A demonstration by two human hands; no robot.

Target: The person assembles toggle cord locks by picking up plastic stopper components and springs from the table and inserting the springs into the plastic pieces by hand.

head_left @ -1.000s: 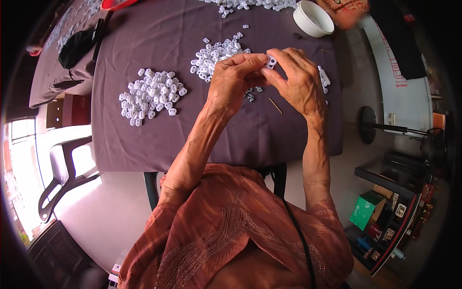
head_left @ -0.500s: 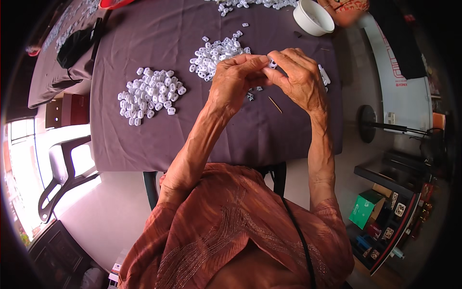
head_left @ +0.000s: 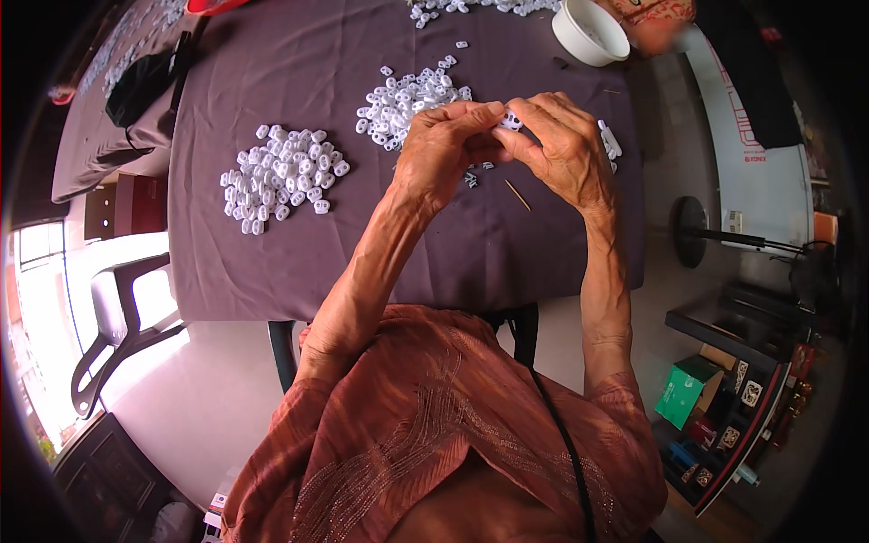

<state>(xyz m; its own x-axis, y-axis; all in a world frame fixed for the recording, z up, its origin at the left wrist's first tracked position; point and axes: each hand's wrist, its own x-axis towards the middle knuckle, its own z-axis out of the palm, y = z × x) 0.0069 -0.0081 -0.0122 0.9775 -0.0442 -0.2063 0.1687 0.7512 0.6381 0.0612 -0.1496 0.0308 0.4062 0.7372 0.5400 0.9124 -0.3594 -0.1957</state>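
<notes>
With the clock centred on the hands, a rust-coloured shirt (head_left: 398,425) fills the six o'clock side, closest. Past it spreads the table, its brown cloth (head_left: 272,281) lightly creased. A thin stick (head_left: 518,195) lies at six o'clock, and one pile of small white pieces (head_left: 282,175) sits between eight and nine. Tiny grey bits (head_left: 471,179) are near the left wrist, at seven.

The right hand (head_left: 563,149) pinches a single white piece (head_left: 512,119) between thumb and forefinger, above the cloth. The left hand (head_left: 444,143) meets it from nine o'clock, thumb and forefinger drawn together; I cannot tell whether they grip it or only touch it.

At three o'clock, just beside the right hand, are more white bits (head_left: 608,140). A second pile (head_left: 398,107) lies at nine, behind the left hand. Farther off, a white bowl (head_left: 568,45) stands between one and two, and another white heap (head_left: 484,6) lies towards twelve.
</notes>
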